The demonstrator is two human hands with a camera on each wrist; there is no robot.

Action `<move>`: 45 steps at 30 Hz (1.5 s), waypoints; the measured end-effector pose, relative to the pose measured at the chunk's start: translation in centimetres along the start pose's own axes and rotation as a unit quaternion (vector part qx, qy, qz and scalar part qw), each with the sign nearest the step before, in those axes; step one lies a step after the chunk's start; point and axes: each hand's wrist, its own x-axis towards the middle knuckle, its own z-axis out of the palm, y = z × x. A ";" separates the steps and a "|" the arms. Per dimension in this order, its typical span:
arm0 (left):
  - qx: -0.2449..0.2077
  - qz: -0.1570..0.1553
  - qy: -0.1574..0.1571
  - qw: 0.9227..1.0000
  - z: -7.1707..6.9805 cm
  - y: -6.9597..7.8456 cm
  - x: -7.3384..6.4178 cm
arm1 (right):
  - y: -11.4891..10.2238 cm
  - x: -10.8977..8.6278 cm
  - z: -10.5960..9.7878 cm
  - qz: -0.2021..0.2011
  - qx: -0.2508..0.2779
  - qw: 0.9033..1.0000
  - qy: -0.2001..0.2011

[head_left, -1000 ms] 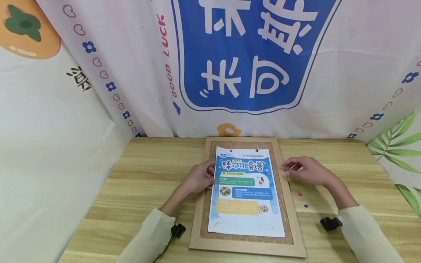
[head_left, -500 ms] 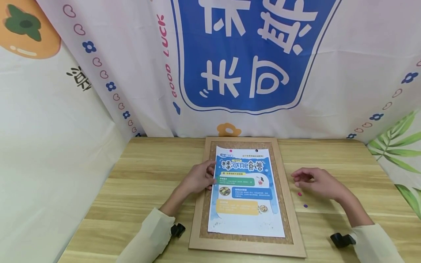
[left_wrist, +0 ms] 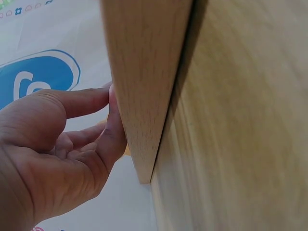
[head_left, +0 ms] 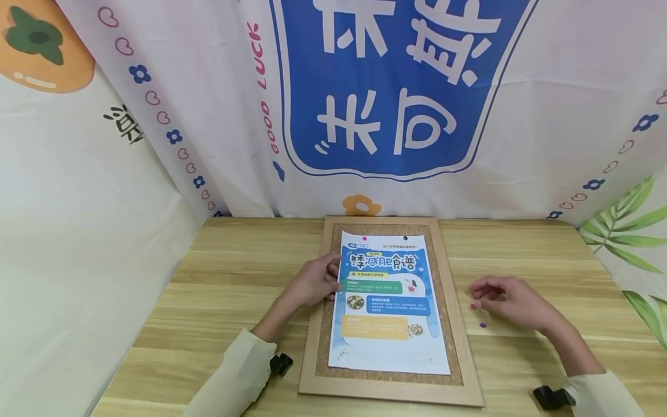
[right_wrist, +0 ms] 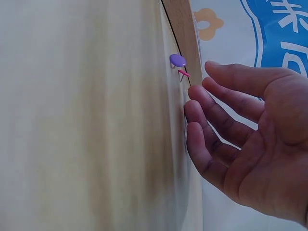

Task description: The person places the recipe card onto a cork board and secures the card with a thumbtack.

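Note:
A printed poster (head_left: 385,353) lies on a wood-framed cork board (head_left: 391,391). Two thumbtacks, one pink (head_left: 365,238) and one black (head_left: 405,238), sit along its top edge. At the poster's left edge, my left hand (head_left: 315,281) pinches the paper between thumb and fingers; the paper is hidden by the frame in the left wrist view. My right hand (head_left: 513,301) hovers right of the board, fingers loosely bent with a gap to the thumb. Close by its fingertips stands a loose pink thumbtack (right_wrist: 184,73), and a purple thumbtack (right_wrist: 177,60) is just beside that.
The board rests on a wood-grain table (head_left: 234,278). A printed cloth backdrop (head_left: 234,145) hangs behind the table's far edge, and a white cloth (head_left: 78,260) covers the left side. Each wrist wears a small black camera.
My right hand has moved away from the board's right edge, rightward and toward me, to beside the loose pink thumbtack. The left hand stays at the poster's edge.

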 end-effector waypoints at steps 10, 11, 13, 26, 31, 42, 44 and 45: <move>-0.002 -0.004 0.000 1.000 -0.1 0.1 -0.1 | 0.3 -0.8 0.4 0.002 0.009 1.000 0.011; -0.002 -0.004 0.000 1.000 -0.1 0.1 -0.1 | 0.3 -0.8 0.4 0.002 0.009 1.000 0.012; -0.003 -0.004 -0.001 1.000 -0.1 0.0 -0.1 | 0.3 -0.9 0.5 0.003 0.007 1.000 0.014; 0.003 -0.003 -0.001 1.000 0.0 0.0 -0.1 | -0.1 -1.1 1.1 0.009 0.000 1.000 0.019; 0.004 -0.004 0.000 1.000 0.0 0.0 -0.1 | -0.3 -1.1 1.4 0.012 -0.014 1.000 0.019; 0.003 -0.005 0.001 1.000 0.0 0.0 -0.1 | -0.4 -1.0 1.8 0.010 -0.017 1.000 0.021; 0.001 -0.006 0.001 1.000 0.0 0.0 0.0 | -0.5 -1.0 1.8 0.012 -0.018 0.999 0.025; 0.001 -0.007 0.001 1.000 0.0 0.0 0.0 | -0.5 -1.0 1.8 0.011 -0.019 0.999 0.027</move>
